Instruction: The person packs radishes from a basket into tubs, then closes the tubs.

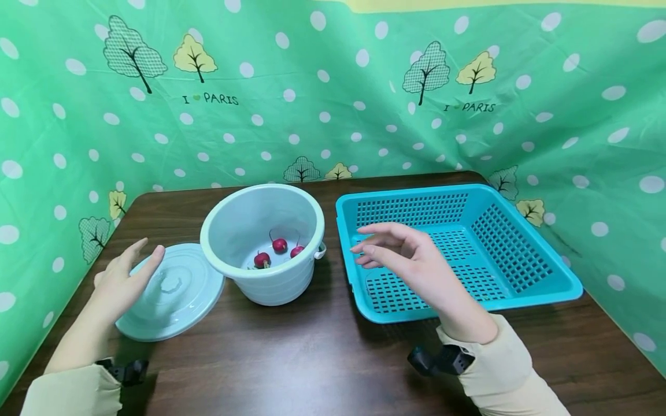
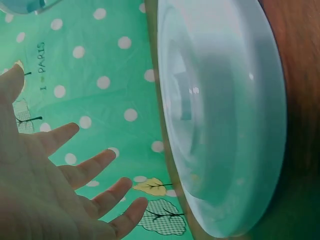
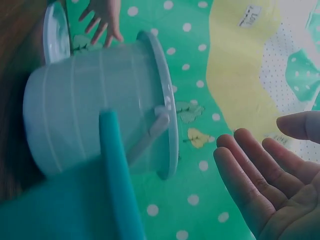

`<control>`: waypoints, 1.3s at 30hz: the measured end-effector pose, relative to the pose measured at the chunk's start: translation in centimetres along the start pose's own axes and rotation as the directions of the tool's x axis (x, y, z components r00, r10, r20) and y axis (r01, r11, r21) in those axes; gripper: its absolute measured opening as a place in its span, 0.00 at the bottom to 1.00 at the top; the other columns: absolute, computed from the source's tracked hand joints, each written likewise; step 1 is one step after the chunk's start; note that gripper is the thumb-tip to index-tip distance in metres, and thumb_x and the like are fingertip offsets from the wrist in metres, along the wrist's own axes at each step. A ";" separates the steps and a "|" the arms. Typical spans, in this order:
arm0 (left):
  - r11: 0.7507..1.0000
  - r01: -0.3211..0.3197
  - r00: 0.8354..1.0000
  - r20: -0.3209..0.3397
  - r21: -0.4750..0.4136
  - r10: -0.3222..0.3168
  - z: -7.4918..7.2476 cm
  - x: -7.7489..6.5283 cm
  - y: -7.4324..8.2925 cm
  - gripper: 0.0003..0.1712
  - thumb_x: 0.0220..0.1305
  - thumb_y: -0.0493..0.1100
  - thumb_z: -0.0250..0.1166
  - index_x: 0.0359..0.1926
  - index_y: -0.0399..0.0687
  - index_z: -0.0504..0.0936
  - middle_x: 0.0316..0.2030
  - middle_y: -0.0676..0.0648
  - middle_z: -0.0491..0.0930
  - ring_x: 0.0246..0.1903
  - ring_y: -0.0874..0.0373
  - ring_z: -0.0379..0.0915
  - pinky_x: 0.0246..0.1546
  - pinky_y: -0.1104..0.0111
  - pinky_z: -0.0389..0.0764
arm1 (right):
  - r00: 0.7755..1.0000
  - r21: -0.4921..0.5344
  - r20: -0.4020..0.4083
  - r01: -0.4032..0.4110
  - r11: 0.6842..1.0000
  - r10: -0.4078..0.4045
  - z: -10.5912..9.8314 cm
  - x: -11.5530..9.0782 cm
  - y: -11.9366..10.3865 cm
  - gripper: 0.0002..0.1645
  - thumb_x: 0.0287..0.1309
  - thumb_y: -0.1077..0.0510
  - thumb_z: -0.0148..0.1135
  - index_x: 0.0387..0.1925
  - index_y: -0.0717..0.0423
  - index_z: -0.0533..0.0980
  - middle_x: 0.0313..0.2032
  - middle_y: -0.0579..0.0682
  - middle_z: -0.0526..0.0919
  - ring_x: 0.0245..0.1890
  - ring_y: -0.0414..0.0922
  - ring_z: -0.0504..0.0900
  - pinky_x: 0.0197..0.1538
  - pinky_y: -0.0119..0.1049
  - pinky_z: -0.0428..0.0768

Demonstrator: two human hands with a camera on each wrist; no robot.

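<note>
A pale blue bucket stands mid-table with several red radishes visible at its bottom. To its left lies a round pale blue lid, flat on the table. My left hand hovers over the lid's left side; the left wrist view shows its fingers spread and holding nothing. Over the near left part of a turquoise basket is my right hand. Its fingers are loosely extended, with nothing between them and the thumb.
The brown wooden table is backed by a green polka-dot cloth. The bucket's white handle hangs down on the side facing the basket. Both wrists wear black devices.
</note>
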State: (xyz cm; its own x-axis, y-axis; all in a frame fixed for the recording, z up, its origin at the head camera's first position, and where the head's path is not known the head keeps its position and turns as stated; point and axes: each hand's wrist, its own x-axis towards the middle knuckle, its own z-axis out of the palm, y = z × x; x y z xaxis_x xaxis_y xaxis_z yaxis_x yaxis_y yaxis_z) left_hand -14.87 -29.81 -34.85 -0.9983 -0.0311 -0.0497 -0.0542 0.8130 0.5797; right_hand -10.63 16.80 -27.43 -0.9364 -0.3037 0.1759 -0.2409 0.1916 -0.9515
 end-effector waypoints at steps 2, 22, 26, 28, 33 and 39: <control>1.000 0.010 1.000 0.003 0.000 -0.010 0.0 0.1 -0.3 0.46 0.75 0.65 0.39 0.78 0.37 0.42 0.67 0.17 0.55 0.64 0.19 0.46 0.54 0.28 0.41 | 1.000 0.018 0.027 0.012 1.000 -0.012 0.6 0.1 -0.1 0.19 0.66 0.62 0.61 0.57 0.61 0.76 0.46 0.62 0.86 0.42 0.50 0.88 0.48 0.41 0.85; 0.996 0.070 0.990 0.116 0.046 -0.075 -0.4 0.6 -1.8 0.52 0.73 0.69 0.37 0.76 0.30 0.42 0.71 0.19 0.45 0.64 0.15 0.40 0.55 0.28 0.43 | 0.950 0.108 0.312 -0.034 0.994 -0.001 8.0 0.3 0.2 0.19 0.67 0.60 0.60 0.56 0.61 0.77 0.45 0.61 0.86 0.42 0.45 0.87 0.48 0.38 0.85; 0.995 0.074 0.986 0.144 0.069 -0.084 -0.7 0.8 -2.0 0.52 0.73 0.69 0.36 0.76 0.30 0.41 0.70 0.18 0.44 0.63 0.14 0.40 0.55 0.28 0.45 | 0.928 0.110 0.373 -0.071 0.991 0.025 10.0 0.3 0.2 0.17 0.66 0.59 0.61 0.55 0.56 0.79 0.44 0.57 0.87 0.41 0.39 0.87 0.48 0.34 0.84; 0.994 0.070 0.985 0.154 0.080 -0.081 -0.9 0.9 -2.2 0.52 0.73 0.69 0.35 0.76 0.29 0.41 0.70 0.18 0.45 0.64 0.15 0.40 0.55 0.28 0.44 | 0.917 0.107 0.398 -0.070 0.992 0.022 10.8 0.4 0.3 0.16 0.66 0.59 0.61 0.54 0.54 0.79 0.44 0.56 0.87 0.40 0.36 0.86 0.48 0.32 0.83; 0.993 0.069 0.982 0.170 0.092 -0.084 -1.2 1.2 -2.9 0.52 0.74 0.69 0.35 0.75 0.27 0.41 0.70 0.18 0.45 0.66 0.18 0.41 0.54 0.26 0.42 | 0.905 0.089 0.426 -0.061 0.994 0.017 12.7 0.6 0.7 0.15 0.66 0.59 0.62 0.53 0.53 0.80 0.43 0.54 0.88 0.38 0.30 0.84 0.47 0.27 0.81; 0.990 0.111 0.968 0.216 0.086 -0.127 -1.3 1.3 -3.5 0.54 0.72 0.71 0.34 0.75 0.27 0.41 0.69 0.17 0.43 0.66 0.16 0.38 0.55 0.24 0.44 | 0.889 0.167 0.452 -0.164 0.972 0.073 14.7 0.7 1.4 0.15 0.65 0.61 0.62 0.53 0.54 0.80 0.44 0.55 0.88 0.37 0.30 0.85 0.46 0.27 0.81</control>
State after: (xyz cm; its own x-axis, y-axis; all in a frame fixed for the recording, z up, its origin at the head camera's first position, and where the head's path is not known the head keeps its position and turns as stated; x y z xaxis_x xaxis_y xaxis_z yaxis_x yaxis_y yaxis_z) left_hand -16.03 -33.46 -35.95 -0.9546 -0.0074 -0.2978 -0.1621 0.8516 0.4985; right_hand -7.89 3.13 -32.31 -0.7347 -0.6779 -0.0270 -0.0377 0.0804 -0.9960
